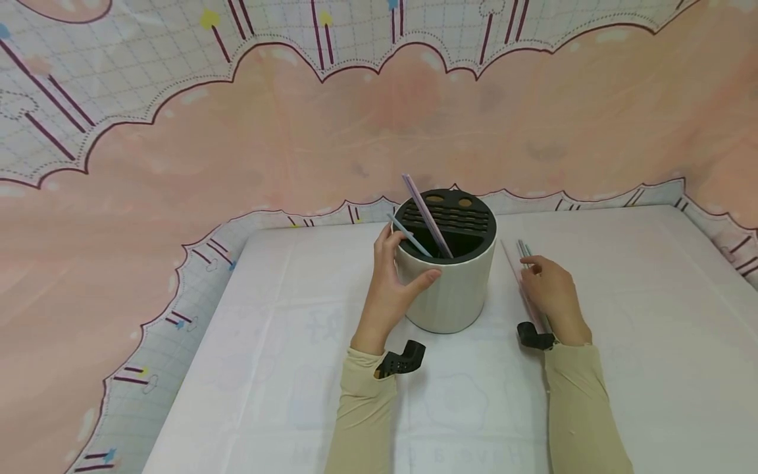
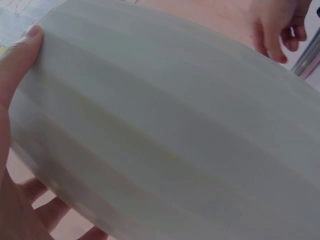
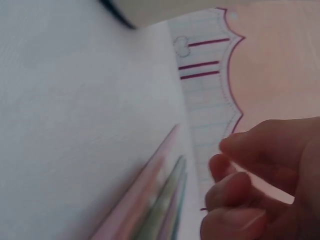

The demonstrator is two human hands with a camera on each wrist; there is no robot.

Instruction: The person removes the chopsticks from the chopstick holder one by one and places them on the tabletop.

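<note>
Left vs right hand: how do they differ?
The left hand grips the white container; the right hand holds nothing.
The left hand's fingers spread around the container; the right hand's curl loosely near the sticks.
Both are bare, below beige sleeves in color only.

Both emerge from beige sleeves.

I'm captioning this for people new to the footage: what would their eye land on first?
Probably the pale round holder with its black slotted top, gripped at its side by the left hand, thin sticks leaning out. Right of it, more sticks lie on the white table beside the right hand; behind spreads a peach backdrop.
</note>
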